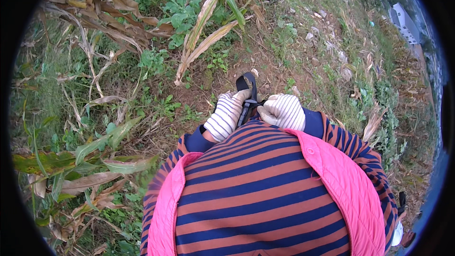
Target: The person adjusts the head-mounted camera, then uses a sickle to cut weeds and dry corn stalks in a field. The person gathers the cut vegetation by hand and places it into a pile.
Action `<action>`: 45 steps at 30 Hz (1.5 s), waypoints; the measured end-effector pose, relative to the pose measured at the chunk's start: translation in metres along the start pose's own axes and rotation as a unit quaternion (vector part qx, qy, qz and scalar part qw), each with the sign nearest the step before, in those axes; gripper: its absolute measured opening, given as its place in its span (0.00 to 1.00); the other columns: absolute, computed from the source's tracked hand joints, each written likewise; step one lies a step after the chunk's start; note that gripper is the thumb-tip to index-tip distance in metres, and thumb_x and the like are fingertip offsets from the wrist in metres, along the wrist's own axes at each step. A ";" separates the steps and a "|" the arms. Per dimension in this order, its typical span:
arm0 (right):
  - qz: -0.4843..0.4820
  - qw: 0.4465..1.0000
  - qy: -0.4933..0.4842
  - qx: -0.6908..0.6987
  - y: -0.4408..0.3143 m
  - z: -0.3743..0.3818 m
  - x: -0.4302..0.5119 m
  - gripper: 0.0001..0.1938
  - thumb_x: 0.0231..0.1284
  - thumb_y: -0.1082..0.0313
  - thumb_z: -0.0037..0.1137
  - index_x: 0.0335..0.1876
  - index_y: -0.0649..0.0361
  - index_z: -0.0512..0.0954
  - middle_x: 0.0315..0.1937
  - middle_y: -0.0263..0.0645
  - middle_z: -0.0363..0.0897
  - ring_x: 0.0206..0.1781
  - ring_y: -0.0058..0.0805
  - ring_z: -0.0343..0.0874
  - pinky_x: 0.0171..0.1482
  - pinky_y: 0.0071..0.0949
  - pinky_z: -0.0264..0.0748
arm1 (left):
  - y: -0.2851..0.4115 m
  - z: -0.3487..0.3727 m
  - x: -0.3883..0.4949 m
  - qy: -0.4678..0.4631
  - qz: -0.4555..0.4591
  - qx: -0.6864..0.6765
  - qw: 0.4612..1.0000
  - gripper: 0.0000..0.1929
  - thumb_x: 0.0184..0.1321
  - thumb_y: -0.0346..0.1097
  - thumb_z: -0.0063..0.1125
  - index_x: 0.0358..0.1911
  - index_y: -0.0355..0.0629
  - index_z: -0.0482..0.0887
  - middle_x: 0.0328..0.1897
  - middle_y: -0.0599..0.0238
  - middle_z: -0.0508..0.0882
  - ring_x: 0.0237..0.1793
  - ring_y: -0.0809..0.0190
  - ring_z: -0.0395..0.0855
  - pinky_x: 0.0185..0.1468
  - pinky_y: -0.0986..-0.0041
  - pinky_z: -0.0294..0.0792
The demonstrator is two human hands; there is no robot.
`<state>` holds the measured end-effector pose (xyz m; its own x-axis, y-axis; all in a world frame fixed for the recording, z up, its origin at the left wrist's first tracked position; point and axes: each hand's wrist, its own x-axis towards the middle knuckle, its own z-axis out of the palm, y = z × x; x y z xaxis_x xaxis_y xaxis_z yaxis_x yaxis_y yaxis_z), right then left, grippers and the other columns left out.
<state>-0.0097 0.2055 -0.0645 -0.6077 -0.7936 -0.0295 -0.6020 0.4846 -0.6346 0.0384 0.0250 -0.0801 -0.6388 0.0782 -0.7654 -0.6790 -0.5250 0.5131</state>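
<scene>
Both my hands wear white knit work gloves with dark stripes and meet in front of my waist. My left hand (226, 114) grips a black webbing strap (251, 80), whose loop stands up above the fingers. Between the hands sits a black plastic buckle (245, 111), close to my striped shirt (256, 170). My right hand (283, 111) is curled at the other side of the buckle, its fingers closed on the dark strap there. The lower part of the strap is hidden by the gloves and shirt.
Dry corn stalks (117, 14) and leaning corn leaves (202, 21) stand ahead and left. Weeds cover the sloping soil, with pale stones (309, 36) ahead to the right. A white building (405, 25) lies far off. My pink quilted vest (344, 185) hangs unfastened.
</scene>
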 end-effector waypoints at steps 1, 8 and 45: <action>0.000 0.999 0.024 0.040 0.000 0.001 0.001 0.15 0.58 0.57 0.52 0.19 0.56 0.76 0.18 0.42 0.72 0.23 0.45 0.76 0.27 0.41 0.71 | -0.001 -0.002 0.002 0.020 0.006 0.018 1.000 0.11 0.61 0.40 0.57 0.34 0.38 0.86 0.30 0.64 0.85 0.28 0.66 0.83 0.34 0.77 0.75; 0.064 0.990 -0.052 0.111 0.000 0.001 0.002 0.16 0.59 0.54 0.53 0.21 0.57 0.77 0.18 0.45 0.73 0.24 0.46 0.76 0.28 0.39 0.71 | -0.014 -0.010 0.019 0.021 0.077 0.058 0.995 0.21 0.63 0.52 0.58 0.46 0.39 0.81 0.36 0.64 0.85 0.31 0.69 0.82 0.36 0.78 0.74; 0.106 0.981 -0.008 0.165 0.003 0.003 -0.004 0.11 0.55 0.62 0.56 0.24 0.61 0.76 0.19 0.49 0.74 0.24 0.50 0.77 0.27 0.39 0.71 | -0.011 -0.021 -0.006 -0.190 0.058 0.021 0.980 0.24 0.50 0.33 0.59 0.52 0.31 0.77 0.48 0.55 0.83 0.46 0.60 0.83 0.55 0.69 0.73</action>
<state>-0.0073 0.2092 -0.0680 -0.6906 -0.6955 -0.1985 -0.2616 0.4961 -0.8279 0.0578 0.0125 -0.0891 -0.7957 0.3342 -0.5052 -0.6031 -0.5141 0.6099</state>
